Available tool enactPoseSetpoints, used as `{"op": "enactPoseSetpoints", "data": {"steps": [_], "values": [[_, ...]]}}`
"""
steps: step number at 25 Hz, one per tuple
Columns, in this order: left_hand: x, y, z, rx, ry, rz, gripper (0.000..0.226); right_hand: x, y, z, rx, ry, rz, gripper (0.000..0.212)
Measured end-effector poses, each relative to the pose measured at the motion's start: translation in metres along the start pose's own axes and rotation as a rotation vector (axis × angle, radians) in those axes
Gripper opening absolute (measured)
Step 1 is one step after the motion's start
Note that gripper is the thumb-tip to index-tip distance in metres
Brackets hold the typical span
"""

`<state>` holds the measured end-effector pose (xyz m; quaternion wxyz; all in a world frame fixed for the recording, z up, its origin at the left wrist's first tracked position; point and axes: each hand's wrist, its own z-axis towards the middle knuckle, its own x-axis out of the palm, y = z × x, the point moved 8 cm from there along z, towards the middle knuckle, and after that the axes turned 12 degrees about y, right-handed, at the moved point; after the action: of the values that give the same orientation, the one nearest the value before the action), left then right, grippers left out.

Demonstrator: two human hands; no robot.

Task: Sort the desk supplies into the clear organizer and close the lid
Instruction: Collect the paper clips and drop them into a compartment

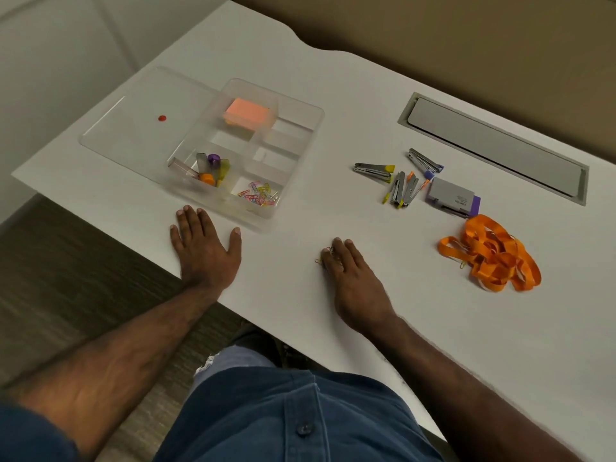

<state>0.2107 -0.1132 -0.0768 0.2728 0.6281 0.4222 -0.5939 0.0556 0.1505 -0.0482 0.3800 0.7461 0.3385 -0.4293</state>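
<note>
The left hand (203, 248) lies flat with fingers spread just short of the organizer (301, 111), while the right hand's (353, 278) fingers press a few paper clips (320, 260) against the desk (300, 315).

Bare white desk (333, 201) lay open btwn the clear plastic compartment organizer (301, 151) and the cluster of small grey staplers (405, 181). Orange tangled lanyard (493, 253) blocked the right side. Left hand (205, 245) lay flat just beside the organizer's near wall; clear flat lid (140, 125) took up the left.
</note>
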Motion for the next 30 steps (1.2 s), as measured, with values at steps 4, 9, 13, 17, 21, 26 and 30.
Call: {"op": "enactPoseSetpoints", "data": {"steps": [4,9,13,17,21,26,30], "values": [[-0.001,0.0,-0.001,0.005,-0.011,0.002,0.092,-0.016,0.005,-0.009,0.029,-0.188,-0.085,0.033],[-0.001,0.0,0.0,0.008,-0.021,-0.004,0.092,-0.028,-0.004,0.012,0.074,-0.123,-0.04,0.02],[-0.001,0.0,0.001,-0.001,-0.025,0.005,0.092,-0.044,-0.033,0.026,0.22,-0.185,0.278,0.013],[-0.003,0.0,0.0,-0.002,-0.04,0.01,0.091,-0.037,-0.077,0.024,0.421,-0.171,1.016,0.018],[-0.006,-0.001,-0.001,0.001,-0.042,0.012,0.091,-0.052,-0.064,0.044,0.344,-0.135,1.426,0.022],[-0.006,-0.003,-0.001,-0.005,-0.024,0.013,0.091,-0.093,-0.012,0.102,0.177,-0.111,1.5,0.022],[-0.007,-0.002,-0.001,-0.009,-0.044,0.016,0.09,-0.117,0.034,0.15,0.091,-0.116,1.275,0.021]]}}
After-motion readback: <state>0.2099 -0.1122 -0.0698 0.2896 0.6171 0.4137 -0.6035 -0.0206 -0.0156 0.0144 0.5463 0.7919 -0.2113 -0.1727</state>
